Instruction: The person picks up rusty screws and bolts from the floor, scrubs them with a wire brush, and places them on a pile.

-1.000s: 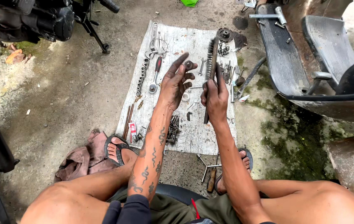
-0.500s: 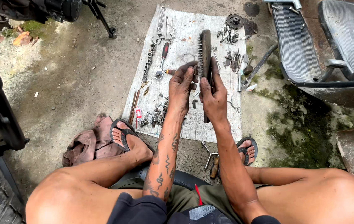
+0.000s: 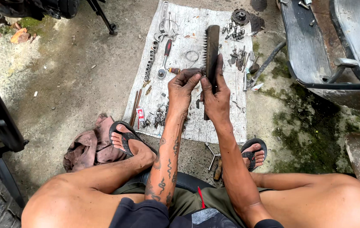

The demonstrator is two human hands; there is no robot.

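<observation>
Gripped the long toothed belt (image 3: 212,50) upright in the right hand (image 3: 216,99), pinched its edge with the left hand (image 3: 181,88), above the cloth (image 3: 230,122); best kept steady, fingertips clear of teeth.

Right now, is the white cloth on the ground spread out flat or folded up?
Spread out. The white cloth lies flat on the ground as one sheet, with sockets, a ratchet and small parts scattered over it.

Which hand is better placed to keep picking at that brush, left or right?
Probably the left hand: its fingertips pinch at the bristle side of the brush, while the right hand is wrapped around the brush, holding it upright.
</observation>
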